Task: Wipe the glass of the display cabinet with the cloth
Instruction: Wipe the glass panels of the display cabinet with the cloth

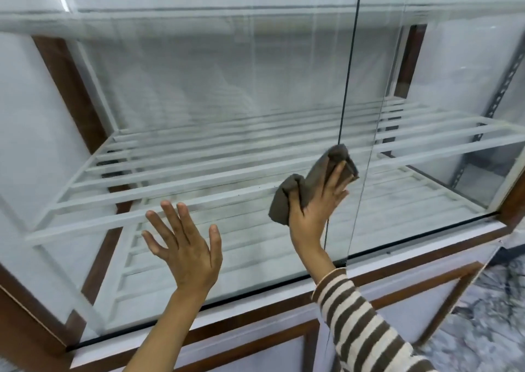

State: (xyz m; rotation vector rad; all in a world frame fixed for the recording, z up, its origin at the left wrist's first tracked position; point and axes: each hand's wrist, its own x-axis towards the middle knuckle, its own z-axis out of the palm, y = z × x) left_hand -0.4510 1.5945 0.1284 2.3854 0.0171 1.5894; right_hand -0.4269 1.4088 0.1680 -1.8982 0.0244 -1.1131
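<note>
The display cabinet's glass front [221, 93] fills most of the view, streaked and hazy. My right hand [318, 204] presses a crumpled grey-brown cloth [309, 181] against the glass, fingers spread over it and thumb hooked round its left fold, just left of the dark vertical seam [348, 87] between two panes. My left hand [184, 243] lies flat on the glass lower left of the cloth, fingers straight and spread, holding nothing.
Behind the glass are white slatted shelves [199, 170]. A brown wooden frame [74, 93] edges the cabinet, with white panelled doors [403, 295] below the glass. Marbled floor [488, 329] shows at the lower right.
</note>
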